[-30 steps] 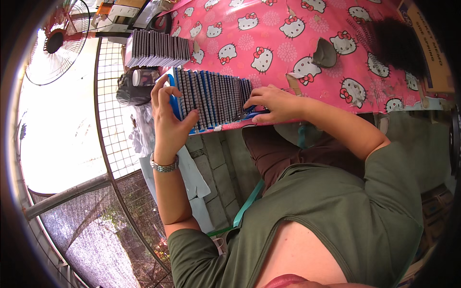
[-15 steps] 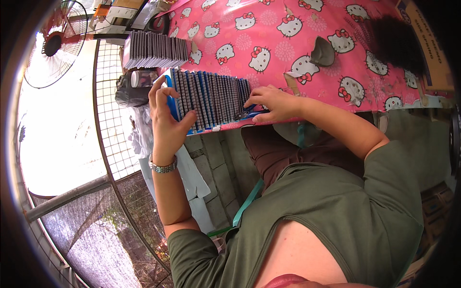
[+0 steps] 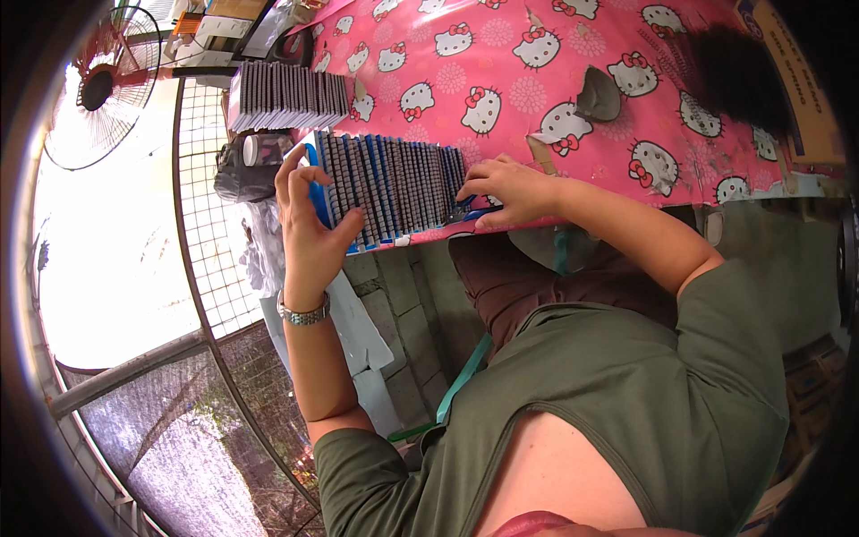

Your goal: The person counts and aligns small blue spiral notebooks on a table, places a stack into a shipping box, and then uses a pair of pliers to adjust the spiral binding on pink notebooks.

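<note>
A tight row of small spiral notepads with blue covers stands on the pink table near its front edge, wire-bound edges up. Around the row's left end, my left hand curls its fingers over a blue cover, its thumb against the bindings. At the right end, my right hand is closed on blue-handled pliers. The dark tip of the pliers points at the last notepads' bindings. My fingers partly hide the handles, and the exact contact of the tip is too small to make out.
A second row of spiral notepads stands behind, at the left. A grey curved piece lies on the patterned pink table cover. A cardboard box and a dark fuzzy bundle are far right. A fan stands at the left.
My right hand and the pliers have shifted very slightly to the right along the end of the row. My left hand keeps its place on the notepads.
</note>
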Motion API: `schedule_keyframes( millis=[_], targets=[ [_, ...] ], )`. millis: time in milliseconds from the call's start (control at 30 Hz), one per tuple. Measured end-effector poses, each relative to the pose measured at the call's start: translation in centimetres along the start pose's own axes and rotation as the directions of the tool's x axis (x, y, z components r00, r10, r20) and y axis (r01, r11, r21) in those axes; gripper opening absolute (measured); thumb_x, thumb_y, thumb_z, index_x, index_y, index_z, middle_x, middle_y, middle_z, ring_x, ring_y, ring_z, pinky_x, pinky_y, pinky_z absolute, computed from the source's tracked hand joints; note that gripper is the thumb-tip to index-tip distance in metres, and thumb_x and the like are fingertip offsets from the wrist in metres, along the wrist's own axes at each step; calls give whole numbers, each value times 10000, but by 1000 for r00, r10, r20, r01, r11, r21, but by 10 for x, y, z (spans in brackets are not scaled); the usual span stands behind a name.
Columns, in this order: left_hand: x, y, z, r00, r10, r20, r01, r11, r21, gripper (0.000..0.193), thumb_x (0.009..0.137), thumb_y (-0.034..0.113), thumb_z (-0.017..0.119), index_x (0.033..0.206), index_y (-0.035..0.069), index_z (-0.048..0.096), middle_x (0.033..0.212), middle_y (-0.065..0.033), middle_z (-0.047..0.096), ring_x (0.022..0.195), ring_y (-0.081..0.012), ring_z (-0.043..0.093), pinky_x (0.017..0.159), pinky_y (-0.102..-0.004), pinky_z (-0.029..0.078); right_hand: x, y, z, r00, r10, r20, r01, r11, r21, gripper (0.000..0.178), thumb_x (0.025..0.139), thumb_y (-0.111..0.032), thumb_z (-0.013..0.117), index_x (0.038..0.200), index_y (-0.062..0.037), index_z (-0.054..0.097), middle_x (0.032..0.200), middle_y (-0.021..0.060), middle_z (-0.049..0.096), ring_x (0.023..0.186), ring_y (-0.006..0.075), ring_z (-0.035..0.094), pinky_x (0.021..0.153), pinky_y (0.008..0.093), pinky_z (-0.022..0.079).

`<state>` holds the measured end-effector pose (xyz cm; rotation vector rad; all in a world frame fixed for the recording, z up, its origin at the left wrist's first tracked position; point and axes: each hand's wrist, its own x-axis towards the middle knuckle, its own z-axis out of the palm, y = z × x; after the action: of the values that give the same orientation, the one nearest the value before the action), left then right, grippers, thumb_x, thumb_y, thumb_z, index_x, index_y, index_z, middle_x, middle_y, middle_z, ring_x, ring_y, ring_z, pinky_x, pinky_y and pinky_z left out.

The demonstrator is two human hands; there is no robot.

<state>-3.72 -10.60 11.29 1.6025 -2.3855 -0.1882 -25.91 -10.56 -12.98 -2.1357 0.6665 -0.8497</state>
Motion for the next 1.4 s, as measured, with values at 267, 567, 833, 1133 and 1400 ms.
schedule_keyframes(
  millis=[267, 567, 833, 1133, 1400],
  targets=[
    [-1, -2, 0, 1000, -10, 15, 10, 1000, -21, 463, 638, 71, 719, 1024, 104, 466, 1443, -184, 398, 1372, -368, 359, 1127, -483, 286, 17, -14, -16, 822, 359, 443, -475, 860, 186, 402, 838, -354, 692, 1162, -119, 652, 1112, 90, 607, 1107, 284, 570, 992, 421, 396],
    [-2, -3, 0, 1000, -27, 14, 28, 998, -60, 468, 634, 63, 718, 1027, 107, 467, 1448, -179, 396, 1380, -367, 350, 1123, -486, 294, -6, -1, 5, 1000, 23, 22, -23, 1000, 10, 487, 774, -372, 735, 1183, -129, 634, 1141, 101, 575, 1131, 290, 540, 982, 437, 386],
    [-1, -2, -1, 1000, -3, 17, 3, 1000, -15, 455, 644, 52, 708, 1023, 104, 462, 1448, -187, 396, 1383, -365, 350, 1118, -491, 303, -5, 0, 0, 1000, 12, 8, -12, 1000, 23, 467, 745, -339, 751, 1144, -123, 638, 1110, 112, 573, 1108, 300, 545, 965, 430, 395],
    [0, -5, 1, 1000, -1, 18, 2, 1000, -25, 448, 640, 63, 710, 1008, 99, 458, 1445, -184, 392, 1364, -362, 367, 1094, -479, 316, 13, -1, -2, 812, 331, 481, -501, 818, 283, 410, 774, -346, 737, 1114, -129, 665, 1054, 105, 606, 1049, 306, 582, 935, 423, 427],
    [-1, -4, 2, 1000, 1, 16, 0, 999, -42, 454, 642, 64, 710, 1019, 101, 459, 1446, -184, 392, 1364, -360, 364, 1099, -483, 309, -2, 5, -1, 999, 50, 8, -50, 999, 15, 369, 803, -323, 727, 1110, -124, 682, 1063, 94, 609, 1069, 281, 572, 971, 398, 412]
  ],
)
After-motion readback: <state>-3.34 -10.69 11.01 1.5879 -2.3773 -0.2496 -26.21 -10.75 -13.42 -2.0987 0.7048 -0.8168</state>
